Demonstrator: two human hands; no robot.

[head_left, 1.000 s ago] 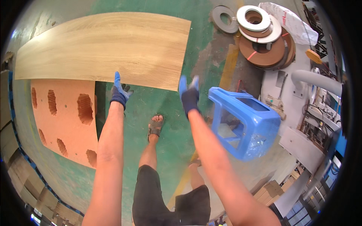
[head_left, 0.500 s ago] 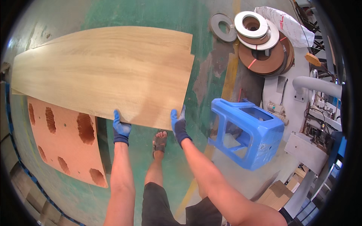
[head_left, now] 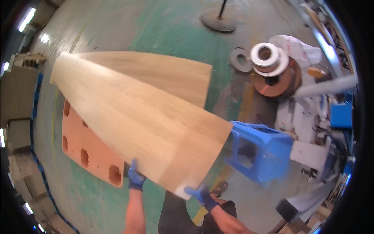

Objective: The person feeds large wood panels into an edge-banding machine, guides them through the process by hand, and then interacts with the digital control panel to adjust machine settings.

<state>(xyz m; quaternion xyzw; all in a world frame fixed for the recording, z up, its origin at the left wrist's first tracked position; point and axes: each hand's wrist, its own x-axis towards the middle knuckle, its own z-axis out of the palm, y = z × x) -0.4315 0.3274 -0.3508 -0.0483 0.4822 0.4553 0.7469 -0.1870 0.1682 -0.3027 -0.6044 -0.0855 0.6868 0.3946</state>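
A long wood-grain board (head_left: 156,124) slants from the far left down toward me, its near end lifted. On its near long edge is my left hand (head_left: 136,176), in a blue work glove, closed with the fingers under or behind the board. My right hand (head_left: 201,195), gloved the same way, grips the near right corner. Behind lies a second wood-grain board (head_left: 171,74), partly covered by the held one. Beneath and to the left, an orange-brown panel (head_left: 93,156) with several ragged holes shows past the board's edge.
A blue plastic stool (head_left: 269,154) lies on its side at the right, close to the board's right corner. Beyond it sit stacked edge-band rolls (head_left: 272,84) and a white sack (head_left: 296,46). Machinery (head_left: 309,152) lines the right. A round stand base (head_left: 218,20) is at the far side.
Both hands have drawn the upper board toward me and swung its near end right, off the board beneath. My view has shifted, and more of the lower board shows.
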